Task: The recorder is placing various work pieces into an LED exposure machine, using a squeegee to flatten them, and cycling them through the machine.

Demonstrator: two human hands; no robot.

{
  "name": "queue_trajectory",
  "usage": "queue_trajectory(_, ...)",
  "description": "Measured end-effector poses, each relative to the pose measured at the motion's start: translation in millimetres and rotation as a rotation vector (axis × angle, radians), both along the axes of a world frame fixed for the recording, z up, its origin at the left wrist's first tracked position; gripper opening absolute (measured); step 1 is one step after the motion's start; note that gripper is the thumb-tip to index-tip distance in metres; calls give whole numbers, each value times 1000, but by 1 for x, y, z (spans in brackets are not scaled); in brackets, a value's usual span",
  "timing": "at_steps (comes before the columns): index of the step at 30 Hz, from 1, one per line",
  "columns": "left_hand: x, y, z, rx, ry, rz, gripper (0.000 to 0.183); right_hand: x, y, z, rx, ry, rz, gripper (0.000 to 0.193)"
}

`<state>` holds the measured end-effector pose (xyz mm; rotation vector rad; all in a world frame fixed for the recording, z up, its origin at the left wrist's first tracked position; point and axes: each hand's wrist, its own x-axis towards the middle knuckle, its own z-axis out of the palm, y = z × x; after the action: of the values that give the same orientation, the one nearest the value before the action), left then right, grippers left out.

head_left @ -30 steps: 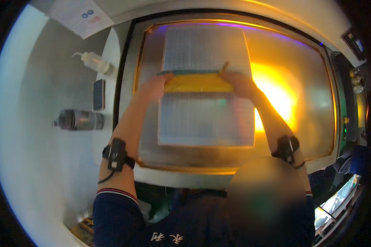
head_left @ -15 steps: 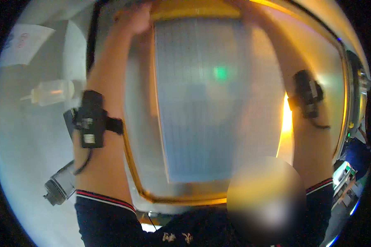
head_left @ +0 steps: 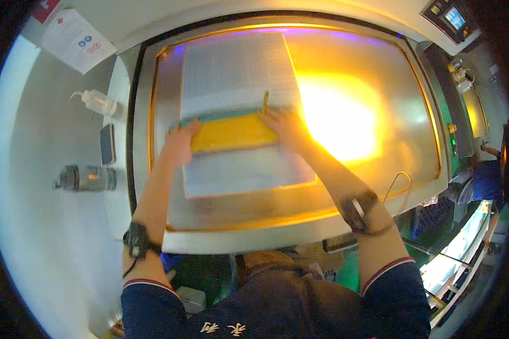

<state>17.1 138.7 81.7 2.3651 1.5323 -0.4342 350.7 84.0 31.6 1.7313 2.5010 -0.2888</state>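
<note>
A wide yellow block with a teal far edge, slightly blurred and squeegee-like, lies across a pale, finely lined sheet. My left hand grips its left end, and my right hand grips the right end. Some fingers are hidden behind the block. A thin, brownish, upright piece stands by my right fingers; I cannot tell whether it belongs to the block. Beneath the sheet is a metal-framed worktable with a glossy surface.
Bright yellow light glares to the right of the sheet. A squeeze bottle, a dark phone-like slab and a dark bottle lie on the left. A control panel is at the far right; a thin curved wire rises near the front right edge.
The yellow block has come from the sheet's far end to its middle, nearer me, with both hands still on it. My view has shifted and shows more of the table.
</note>
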Motion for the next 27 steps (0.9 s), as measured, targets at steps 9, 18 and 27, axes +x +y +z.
queue_trajectory(9,-3,-241,34,-333,-100,-170,82,35,-266,77,-280,182,169,78)
queue_trajectory(18,85,-226,4,-53,-54,-172,80,111,-244,36,42,87,50,69)
queue_trajectory(27,154,135,-38,58,-86,-108,73,180,115,7,118,50,10,78)
